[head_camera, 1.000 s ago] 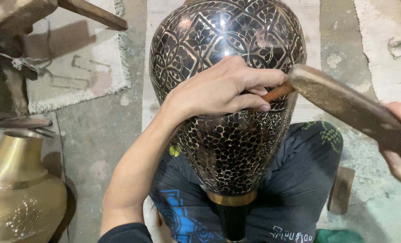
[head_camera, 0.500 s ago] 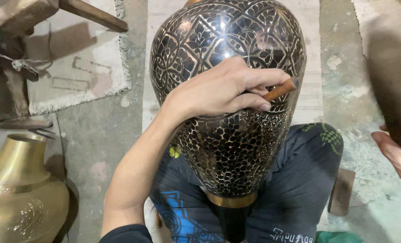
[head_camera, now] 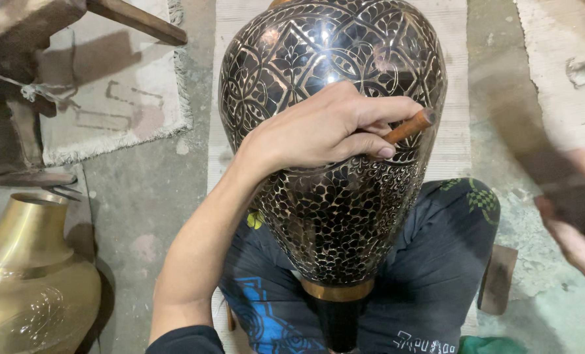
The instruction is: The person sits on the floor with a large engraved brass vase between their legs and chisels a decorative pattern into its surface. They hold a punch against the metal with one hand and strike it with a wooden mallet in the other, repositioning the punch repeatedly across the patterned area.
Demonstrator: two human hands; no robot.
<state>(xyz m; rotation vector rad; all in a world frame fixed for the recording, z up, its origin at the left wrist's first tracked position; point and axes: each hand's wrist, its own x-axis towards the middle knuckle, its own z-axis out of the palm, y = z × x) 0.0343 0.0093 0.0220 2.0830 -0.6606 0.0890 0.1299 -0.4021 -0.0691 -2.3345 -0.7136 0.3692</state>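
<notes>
- No package, label or sign is seen; only the patterned dark trousers (head_camera: pixel 430 282) carry blue and green printed shapes, at the lower middle of the view.
- A large engraved vase (head_camera: pixel 332 196), black with bright metal leaf and scale patterns, is held lying across the lap, its narrow brass-banded neck pointing toward the person.
- The left hand (head_camera: pixel 325 131) is laid on the upper belly of the vase, fingers curled shut around a thin brown chisel (head_camera: pixel 410 126).
- The chisel's end is seen sticking out past the fingers (head_camera: pixel 378 152) to the right, just above the vase's surface; its tip is hidden under the hand.
- The right hand (head_camera: pixel 578 223) is blurred at the right edge, well apart from the vase; a dark blurred object is seen with it, but how far the fingers are closed cannot be told.
- A plain brass vase (head_camera: pixel 30 282) stands at the lower left on the concrete floor (head_camera: pixel 141 210).
- A pale fringed rug (head_camera: pixel 115 98) lies at the upper left, beside wooden pieces (head_camera: pixel 135 19).
</notes>
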